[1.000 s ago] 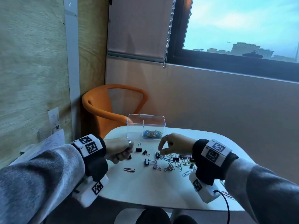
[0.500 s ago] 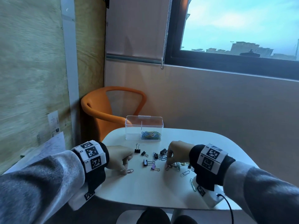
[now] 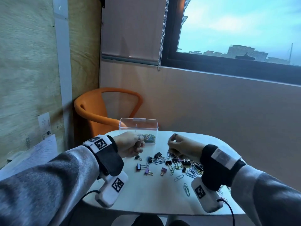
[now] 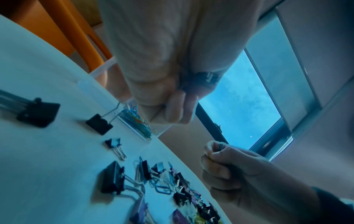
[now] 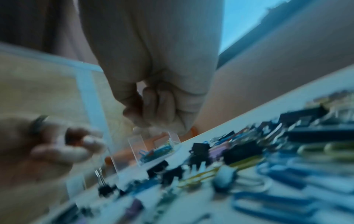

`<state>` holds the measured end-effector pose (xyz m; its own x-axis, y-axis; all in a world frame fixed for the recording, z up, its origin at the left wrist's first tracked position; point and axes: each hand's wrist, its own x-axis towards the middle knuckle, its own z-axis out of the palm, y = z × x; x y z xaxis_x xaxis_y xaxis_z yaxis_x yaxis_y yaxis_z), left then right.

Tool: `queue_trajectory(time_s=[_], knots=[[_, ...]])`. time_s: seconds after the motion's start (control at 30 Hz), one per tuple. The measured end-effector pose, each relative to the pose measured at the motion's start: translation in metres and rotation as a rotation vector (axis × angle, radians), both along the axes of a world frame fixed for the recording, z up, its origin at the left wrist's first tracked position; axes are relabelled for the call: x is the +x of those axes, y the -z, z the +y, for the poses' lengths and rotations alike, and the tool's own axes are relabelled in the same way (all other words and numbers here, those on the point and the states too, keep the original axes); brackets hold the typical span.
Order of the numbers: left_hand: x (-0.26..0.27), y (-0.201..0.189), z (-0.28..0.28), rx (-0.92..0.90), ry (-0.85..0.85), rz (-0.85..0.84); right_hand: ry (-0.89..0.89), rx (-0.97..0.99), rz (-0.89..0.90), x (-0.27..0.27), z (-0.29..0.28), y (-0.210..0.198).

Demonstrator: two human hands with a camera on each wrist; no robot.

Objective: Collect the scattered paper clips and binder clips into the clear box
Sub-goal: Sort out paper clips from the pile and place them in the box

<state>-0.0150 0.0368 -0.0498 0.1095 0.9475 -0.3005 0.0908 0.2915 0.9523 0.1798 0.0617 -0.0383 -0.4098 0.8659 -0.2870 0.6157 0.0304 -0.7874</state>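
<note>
left hand (image 3: 130, 145): fingers curled, contents hidden
right hand (image 3: 180, 148): curled, contents unclear
black steel binder clips (image 3: 158, 155): light, stiff; pinch wire handles

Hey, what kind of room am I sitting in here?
Probably a small office or meeting nook: a white table strewn with office clips, an orange chair in the corner, and a window overlooking city buildings.

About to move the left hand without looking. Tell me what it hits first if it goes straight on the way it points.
Most likely the clear box: the left hand points toward its near wall, just above the coloured paper clips inside. Depth is unclear, so contact may come soon.
</note>
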Motion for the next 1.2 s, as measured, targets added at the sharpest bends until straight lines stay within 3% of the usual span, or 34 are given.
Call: queue_trajectory(time_s=[0.13, 0.27, 0.37, 0.5, 0.57, 0.67, 0.83, 1.1, 1.2], knots=[[0.014, 0.004, 0.011, -0.102, 0.024, -0.030, -0.221, 0.182, -0.356, -0.009, 0.000, 0.005], [0.018, 0.002, 0.020, -0.144, -0.015, 0.018, -0.331, 0.303, -0.561, -0.019, 0.005, 0.010], [0.020, 0.004, 0.021, -0.098, 0.025, 0.317, -0.417, 0.359, -0.701, -0.023, 0.007, 0.016], [0.023, 0.006, 0.012, 0.038, 0.287, 0.959, -0.457, 0.432, -0.761, -0.022, 0.011, 0.020], [0.027, 0.007, 0.009, 0.052, 0.395, 1.113, -0.467, 0.435, -0.763, -0.022, 0.013, 0.022], [0.034, 0.010, 0.009, 0.065, 0.415, 1.244, -0.461, 0.419, -0.770, -0.022, 0.012, 0.025], [0.038, 0.015, 0.016, 0.172, 0.392, 1.292, -0.365, 0.344, -0.705, -0.016, 0.013, 0.019], [0.040, 0.015, 0.020, 0.067, 0.411, 1.361, -0.139, 0.003, -0.198, 0.007, 0.020, 0.006], [0.041, 0.014, 0.017, 0.075, 0.449, 1.423, -0.059, 0.010, -0.125, 0.005, 0.025, 0.010]])
